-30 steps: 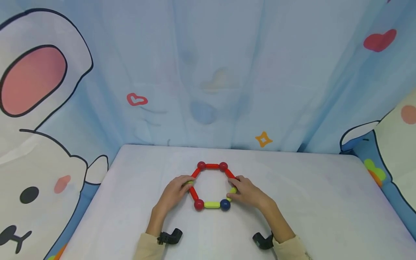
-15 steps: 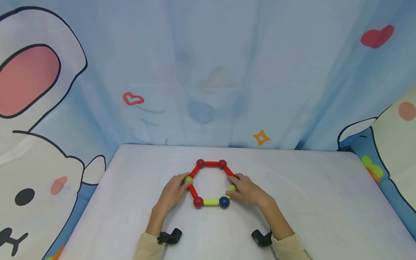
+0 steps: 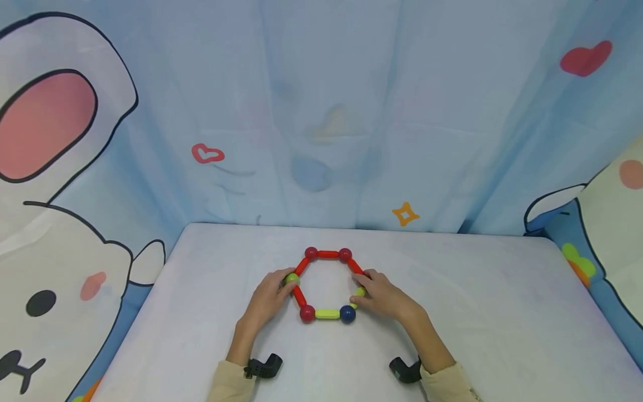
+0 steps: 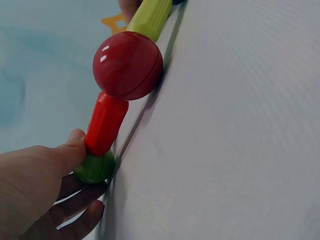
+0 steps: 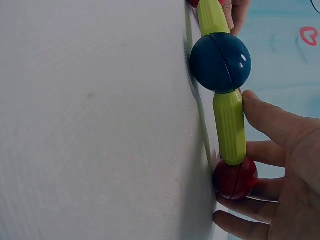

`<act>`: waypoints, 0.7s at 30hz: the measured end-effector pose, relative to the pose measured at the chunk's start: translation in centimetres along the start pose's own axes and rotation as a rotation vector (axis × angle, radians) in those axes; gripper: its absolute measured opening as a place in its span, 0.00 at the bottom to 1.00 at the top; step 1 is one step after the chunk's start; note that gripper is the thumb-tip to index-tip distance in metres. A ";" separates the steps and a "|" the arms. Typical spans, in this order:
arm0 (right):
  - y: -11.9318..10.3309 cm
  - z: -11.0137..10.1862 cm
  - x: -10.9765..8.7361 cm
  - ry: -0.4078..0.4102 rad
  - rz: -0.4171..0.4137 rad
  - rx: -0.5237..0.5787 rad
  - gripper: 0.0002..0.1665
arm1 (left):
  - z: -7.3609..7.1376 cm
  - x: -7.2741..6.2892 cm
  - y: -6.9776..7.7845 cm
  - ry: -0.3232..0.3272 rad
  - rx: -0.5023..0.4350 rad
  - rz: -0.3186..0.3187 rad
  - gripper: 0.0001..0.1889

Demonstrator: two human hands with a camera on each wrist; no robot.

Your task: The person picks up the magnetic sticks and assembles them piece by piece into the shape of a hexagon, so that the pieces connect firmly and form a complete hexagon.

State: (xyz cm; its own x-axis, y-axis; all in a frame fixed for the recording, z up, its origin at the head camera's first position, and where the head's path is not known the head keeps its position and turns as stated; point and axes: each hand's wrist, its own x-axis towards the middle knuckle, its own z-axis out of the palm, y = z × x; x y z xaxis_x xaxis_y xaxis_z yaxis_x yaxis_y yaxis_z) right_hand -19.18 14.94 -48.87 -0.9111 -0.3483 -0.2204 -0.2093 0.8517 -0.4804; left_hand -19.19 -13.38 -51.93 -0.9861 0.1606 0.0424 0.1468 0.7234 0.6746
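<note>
A six-sided ring of toy building rods and balls lies on the white table (image 3: 502, 312). Red rods (image 3: 328, 254) and red balls (image 3: 307, 314) form much of it; a yellow-green rod (image 3: 327, 314) and a blue ball (image 3: 347, 314) close the near side. At the ring's left corner my left hand (image 3: 266, 297) pinches a green ball (image 4: 95, 167), thumb where it meets a red rod (image 4: 106, 122). Opposite, my right hand (image 3: 385, 296) grips the right corner, its thumb against a yellow-green rod (image 5: 230, 127) and fingers behind a red ball (image 5: 235, 177), which is hidden in the head view.
Behind the table hangs a light blue curtain (image 3: 331, 111) with printed hearts and a star. Printed cartoon animals cover the cloth at left (image 3: 65, 257) and right. A black wrist camera (image 3: 264, 366) is strapped to each wrist, over the table's near part.
My left fingers have shifted slightly, so the green ball now shows more in the head view. The ring keeps its shape and my right hand stays in place. The head view has swayed a little.
</note>
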 end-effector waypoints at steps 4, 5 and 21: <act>0.1 -0.1 -0.1 0.005 0.005 0.002 0.39 | 0.1 0.2 0.1 -0.007 0.010 0.010 0.23; 0.1 -0.2 -0.1 0.007 0.005 0.004 0.39 | 0.1 0.2 0.0 -0.009 0.009 0.010 0.23; 0.4 -0.5 0.0 0.048 -0.035 0.040 0.39 | 0.1 0.2 0.1 0.084 0.146 0.035 0.26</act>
State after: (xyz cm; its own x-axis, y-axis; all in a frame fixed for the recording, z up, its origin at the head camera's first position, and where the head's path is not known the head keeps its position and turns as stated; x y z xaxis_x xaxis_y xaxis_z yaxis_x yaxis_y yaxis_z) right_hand -19.46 15.51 -48.68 -0.9197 -0.3575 -0.1623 -0.2280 0.8229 -0.5205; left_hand -19.36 -13.21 -51.87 -0.9823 0.1351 0.1301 0.1851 0.8089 0.5580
